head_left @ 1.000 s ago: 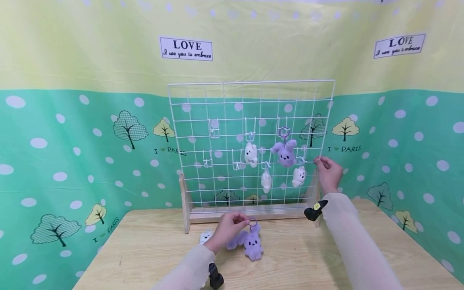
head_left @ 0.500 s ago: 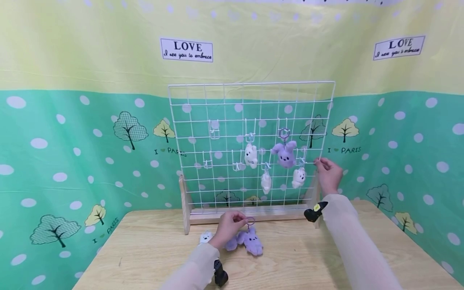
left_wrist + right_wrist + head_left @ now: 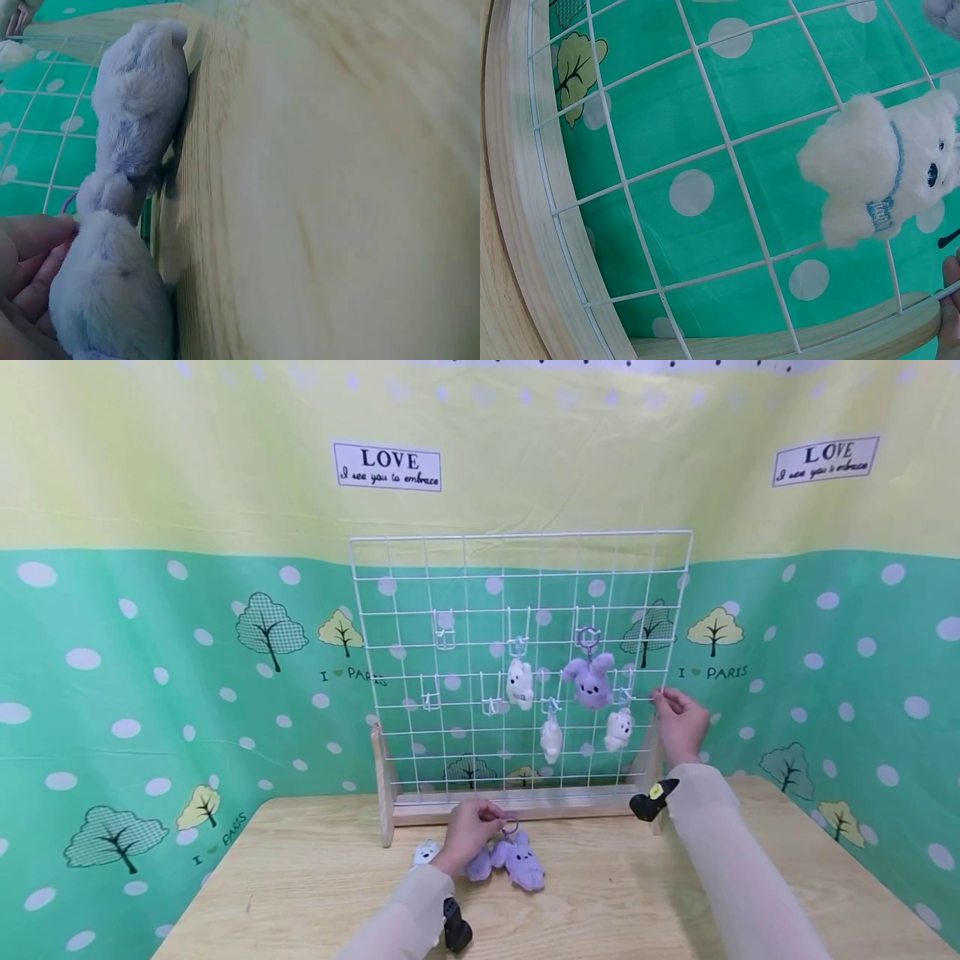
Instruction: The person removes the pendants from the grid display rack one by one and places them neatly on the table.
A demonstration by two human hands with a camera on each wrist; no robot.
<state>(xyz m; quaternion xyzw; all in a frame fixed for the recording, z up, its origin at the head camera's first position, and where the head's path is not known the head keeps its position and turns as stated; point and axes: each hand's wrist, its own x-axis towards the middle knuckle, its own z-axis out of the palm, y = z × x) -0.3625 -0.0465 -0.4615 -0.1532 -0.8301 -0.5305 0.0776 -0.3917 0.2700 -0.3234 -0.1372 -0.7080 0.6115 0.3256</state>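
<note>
My left hand (image 3: 471,835) pinches the ring (image 3: 510,824) of a purple bunny plush keychain (image 3: 524,866), which leans tilted at the tabletop. Beside it, partly behind the hand, is another purple plush (image 3: 478,865). A white bear plush (image 3: 426,852) shows left of that hand. In the left wrist view, furry purple backs (image 3: 142,97) stand close by the fingers. My right hand (image 3: 682,722) holds the right side wire of the white grid rack (image 3: 521,535). Near it hangs a white bear keychain (image 3: 877,165) with a blue strap, seen from below in the right wrist view.
On the rack hang a purple bunny (image 3: 590,683), a white bear (image 3: 519,683) and a smaller white plush (image 3: 551,739). Bare hooks (image 3: 445,637) sit on its left half. Wooden feet (image 3: 384,789) hold the rack on the wooden table (image 3: 600,910), before a patterned curtain.
The purple bunny in my left hand went from upright to tilted, its feet swinging up slightly to the right. The left hand shifted a little left. My right hand stayed at the rack's edge.
</note>
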